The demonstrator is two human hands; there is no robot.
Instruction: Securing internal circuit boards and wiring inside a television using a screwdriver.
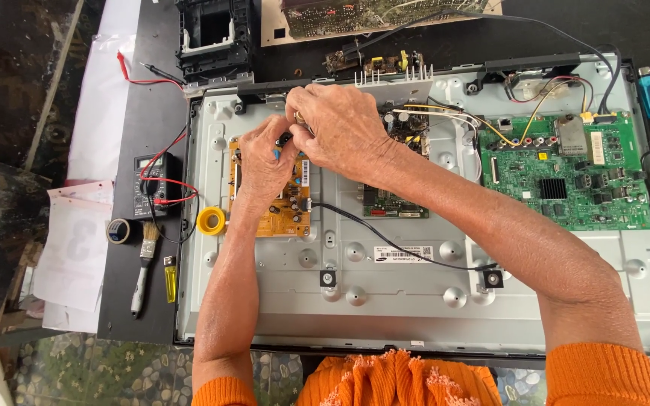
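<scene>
Head view shows the left hand [265, 158] and right hand [340, 128] both pinching a small part above the yellow-brown circuit board [295, 214] in the open metal panel [415, 301]; a slip, I think, could bend nearby components.

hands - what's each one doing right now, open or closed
Left hand: fingers curled over the yellow board, pinching a small part; cannot tell what.
Right hand: closed on something small; cannot tell what.

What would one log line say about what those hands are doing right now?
left hand: on orange circuit board | right hand: beside it, pinching small part, unclear | base: grey metal panel | nearby: green board
</scene>
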